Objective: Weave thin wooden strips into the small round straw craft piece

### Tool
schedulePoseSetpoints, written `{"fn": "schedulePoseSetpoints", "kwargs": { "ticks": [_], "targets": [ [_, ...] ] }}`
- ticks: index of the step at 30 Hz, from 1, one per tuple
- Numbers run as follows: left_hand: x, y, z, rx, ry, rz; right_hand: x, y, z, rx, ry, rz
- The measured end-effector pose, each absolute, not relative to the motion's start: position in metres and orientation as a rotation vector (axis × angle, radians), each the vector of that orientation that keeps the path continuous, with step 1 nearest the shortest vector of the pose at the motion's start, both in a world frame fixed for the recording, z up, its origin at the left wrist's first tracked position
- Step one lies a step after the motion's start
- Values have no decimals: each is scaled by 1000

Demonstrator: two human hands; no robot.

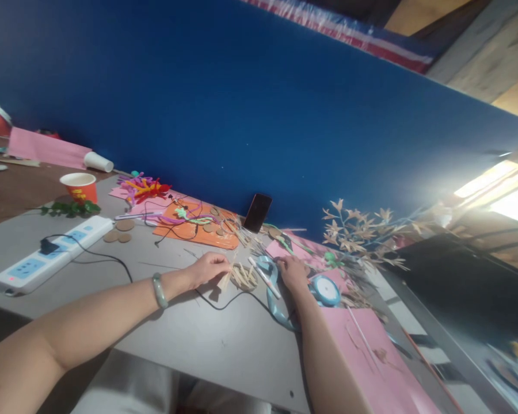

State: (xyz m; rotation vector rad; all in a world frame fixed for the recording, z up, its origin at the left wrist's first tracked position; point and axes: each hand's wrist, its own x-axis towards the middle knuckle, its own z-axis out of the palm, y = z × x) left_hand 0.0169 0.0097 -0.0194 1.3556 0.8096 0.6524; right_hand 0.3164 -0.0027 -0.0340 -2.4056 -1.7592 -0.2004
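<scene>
My left hand (208,270), with a green bangle at the wrist, is closed in a pinch on a pale flat dried strip (224,282). Just right of it lies a round piece (244,277) covered with similar pale strips. My right hand (294,272) is curled palm down at a dark thing, mostly hidden under the fingers and wrist. Close beside that hand are a white pen-like stick (264,277) and a loop of light blue ribbon (277,307). A black cord (224,306) runs across the table between my arms toward the right hand.
A white power strip (54,256) with a plug lies left, near a red paper cup (81,187) and wooden discs (123,225). A phone (258,213) leans against the blue partition (198,103). Pipe cleaners (144,188), a ribbon roll (326,290), dried stems (354,227) and pink sheets (366,351) crowd the table.
</scene>
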Motion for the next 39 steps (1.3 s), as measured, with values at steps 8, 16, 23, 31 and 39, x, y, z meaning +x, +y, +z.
{"fn": "schedulePoseSetpoints", "kwargs": {
  "ticks": [8,16,23,31,39],
  "targets": [
    [16,10,-17,1352,816,653,321,-5,-30,-2283,-1782,-226],
    [16,11,-19,1322,844,648,318,-20,-5,-2007,-1752,-724],
    [17,18,-28,1367,827,681,307,-32,14,-1874,-1411,-929],
    [15,14,-15,1291,645,731,285,-29,12,-1578,-1202,7],
    [14,3,-3,1347,463,680,222,-41,5,-1448,-1705,195]
  ]
}}
